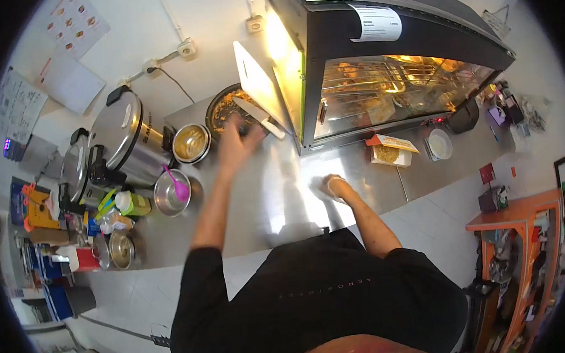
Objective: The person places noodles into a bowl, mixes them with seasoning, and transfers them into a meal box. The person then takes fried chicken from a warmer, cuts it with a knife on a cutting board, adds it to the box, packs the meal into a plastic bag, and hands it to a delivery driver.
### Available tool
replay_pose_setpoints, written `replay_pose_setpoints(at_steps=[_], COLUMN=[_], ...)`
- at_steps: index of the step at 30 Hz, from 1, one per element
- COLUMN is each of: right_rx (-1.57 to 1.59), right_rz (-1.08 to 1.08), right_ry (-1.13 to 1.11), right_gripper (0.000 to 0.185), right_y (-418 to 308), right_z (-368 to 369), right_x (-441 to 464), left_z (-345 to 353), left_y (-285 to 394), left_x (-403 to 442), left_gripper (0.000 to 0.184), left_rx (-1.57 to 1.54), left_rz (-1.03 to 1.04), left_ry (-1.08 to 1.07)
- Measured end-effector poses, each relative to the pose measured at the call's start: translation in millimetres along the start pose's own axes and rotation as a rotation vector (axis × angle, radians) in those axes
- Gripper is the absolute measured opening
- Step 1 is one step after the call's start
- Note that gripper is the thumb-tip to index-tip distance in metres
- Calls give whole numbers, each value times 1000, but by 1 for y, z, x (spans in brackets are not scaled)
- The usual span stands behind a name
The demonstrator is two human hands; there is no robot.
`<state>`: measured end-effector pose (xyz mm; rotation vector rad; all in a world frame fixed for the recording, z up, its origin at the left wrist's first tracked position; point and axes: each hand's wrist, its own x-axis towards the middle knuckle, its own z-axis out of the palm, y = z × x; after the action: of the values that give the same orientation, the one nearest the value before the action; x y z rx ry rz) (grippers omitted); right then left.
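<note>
My left hand (235, 144) is over the near edge of a dark round pan (218, 116) with orange-brown bits in it. Its fingers are spread, slightly blurred, and nothing shows in them. Beside it a knife (258, 114) with a white handle lies across the pan's right side, by an upright white board (256, 82). Farther right, my right hand (338, 186) is low over the steel counter (252, 207), fingers curled round a small pale round item (329, 182), possibly a cup or lid, partly hidden by the hand.
A lit glass display cabinet (387, 94) stands at the back right, with an open food box (393, 151) and a white bowl (439, 144) before it. Steel bowls (191, 144), a bowl with a pink spoon (181, 191) and large cookers (117, 137) stand left.
</note>
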<state>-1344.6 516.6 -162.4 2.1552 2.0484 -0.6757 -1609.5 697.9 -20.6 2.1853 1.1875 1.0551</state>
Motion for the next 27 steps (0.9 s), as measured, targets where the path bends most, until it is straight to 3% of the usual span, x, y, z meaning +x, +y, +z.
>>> replay_pose_setpoints(at_steps=[1,2,3,4,5,6,8,9,12,14,15,16,17,22,25,27], right_rx=[-100,-211,-35,132,179,224,189,181,327,347,430,508,494,621,632,612], right_rz=[115,221,324,421,357,288,199,154,79,44,31,18,95,362,465,443], right_ry=[-92,-197,57,317,502,681,690,694,215,200,279,360,387,280,229,230], right_gripper=[31,36,33,30,31,33,34,34,38,36,35,35,36,31,27,26], right_y=[12,24,9,-16,-32,-42,-51,-53,-44,-23,-11,3,17,53,72,73], right_z=[0,0,-32,-78,-111,-133,-149,-149,-123,-72,-41,-12,22,73,97,90], right_x=[-6,-11,-14,-24,-29,-32,-25,-25,-43,-65,-80,-98,-116,-205,-216,-208], left_z=[5,11,21,27,33,47,67,75,51,8,-38,-77,-104,-180,-187,-161], left_y=[-28,-65,-60,-61,-62,-61,-46,-29,17,12,66,77,100,34,-38,-81], left_x=[62,119,161,194,220,238,248,242,222,214,170,142,106,-22,-93,-143], left_gripper=[88,85,78,71,64,59,50,41,36,33,34,35,37,42,32,40], left_rx=[-290,-315,-62,-291,-521,-506,-460,-328,-292,-322,-413,-420,-504,-610,-815,-924], left_rz=[-93,-275,-345,-420,-494,-532,-617,-593,-294,-288,-372,-365,-458,-405,-574,-676], left_ry=[11,-96,67,-69,-207,-226,-269,-194,-92,-105,-94,-176,-94,-105,-179,-199])
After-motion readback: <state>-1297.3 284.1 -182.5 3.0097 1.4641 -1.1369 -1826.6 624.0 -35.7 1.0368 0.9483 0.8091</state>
